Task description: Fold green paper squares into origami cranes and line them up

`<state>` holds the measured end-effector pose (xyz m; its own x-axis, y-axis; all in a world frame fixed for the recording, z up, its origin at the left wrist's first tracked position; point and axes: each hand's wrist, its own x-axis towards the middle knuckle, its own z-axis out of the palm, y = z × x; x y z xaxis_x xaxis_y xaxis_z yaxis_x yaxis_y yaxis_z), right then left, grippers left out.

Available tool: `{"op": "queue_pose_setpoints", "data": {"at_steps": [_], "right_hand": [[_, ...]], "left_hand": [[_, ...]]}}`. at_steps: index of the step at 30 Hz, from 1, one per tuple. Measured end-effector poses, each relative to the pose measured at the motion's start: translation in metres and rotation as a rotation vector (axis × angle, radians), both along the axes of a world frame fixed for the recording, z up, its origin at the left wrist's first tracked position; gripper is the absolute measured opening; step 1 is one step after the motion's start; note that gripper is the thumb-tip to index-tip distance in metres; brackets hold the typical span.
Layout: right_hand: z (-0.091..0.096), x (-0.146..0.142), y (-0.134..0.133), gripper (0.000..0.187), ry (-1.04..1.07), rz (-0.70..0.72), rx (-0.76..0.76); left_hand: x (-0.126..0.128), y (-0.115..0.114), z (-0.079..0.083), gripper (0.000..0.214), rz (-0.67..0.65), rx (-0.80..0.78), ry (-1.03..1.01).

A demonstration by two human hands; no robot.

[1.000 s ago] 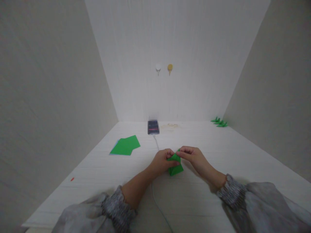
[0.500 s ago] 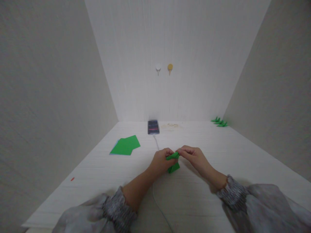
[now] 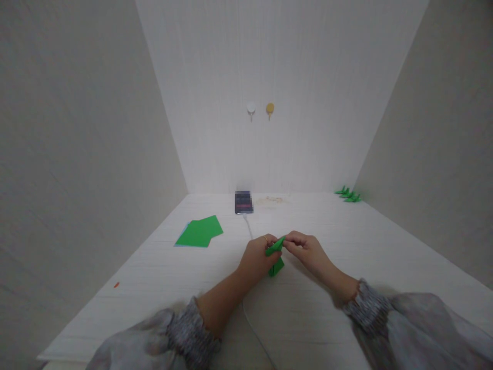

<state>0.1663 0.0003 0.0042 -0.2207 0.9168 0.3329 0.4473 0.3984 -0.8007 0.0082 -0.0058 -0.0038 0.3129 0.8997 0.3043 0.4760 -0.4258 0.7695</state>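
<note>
Just above the white table, a green folded paper (image 3: 275,247) is held between both hands. My left hand (image 3: 257,255) is closed around its left side, thumb in front, with a ring on one finger. A lower flap of the paper hangs below that thumb. At the upper right tip, my right hand (image 3: 305,246) pinches the paper between thumb and fingers. The left fingers hide part of the folds.
Flat green paper sheets (image 3: 200,232) lie at left. Several folded green paper pieces (image 3: 348,195) sit in the back right corner. A phone-like pixelated device (image 3: 243,202) with a white cable (image 3: 254,329) stands near the back wall. A small orange scrap (image 3: 116,284) lies at left.
The green paper's upper right tip has tilted up and looks more pointed. Its lower flap has turned slightly. Both hands keep their hold, nearly in place.
</note>
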Motion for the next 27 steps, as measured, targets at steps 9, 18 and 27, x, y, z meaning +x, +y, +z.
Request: {"op": "queue_pose_setpoints", "data": {"at_steps": [9, 18, 27], "right_hand": [[-0.0052, -0.0032, 0.0022, 0.02, 0.089, -0.057, -0.092], [0.0003, -0.0046, -0.0013, 0.022, 0.027, -0.163, -0.071], [0.0026, -0.0008, -0.0005, 0.024, 0.036, -0.228, -0.043]], "left_hand": [[0.0027, -0.0019, 0.0021, 0.02, -0.018, 0.16, 0.15], [0.0055, -0.0046, 0.0036, 0.022, -0.031, 0.252, 0.268], [0.0055, -0.0027, -0.0004, 0.021, -0.044, 0.133, 0.121]]}}
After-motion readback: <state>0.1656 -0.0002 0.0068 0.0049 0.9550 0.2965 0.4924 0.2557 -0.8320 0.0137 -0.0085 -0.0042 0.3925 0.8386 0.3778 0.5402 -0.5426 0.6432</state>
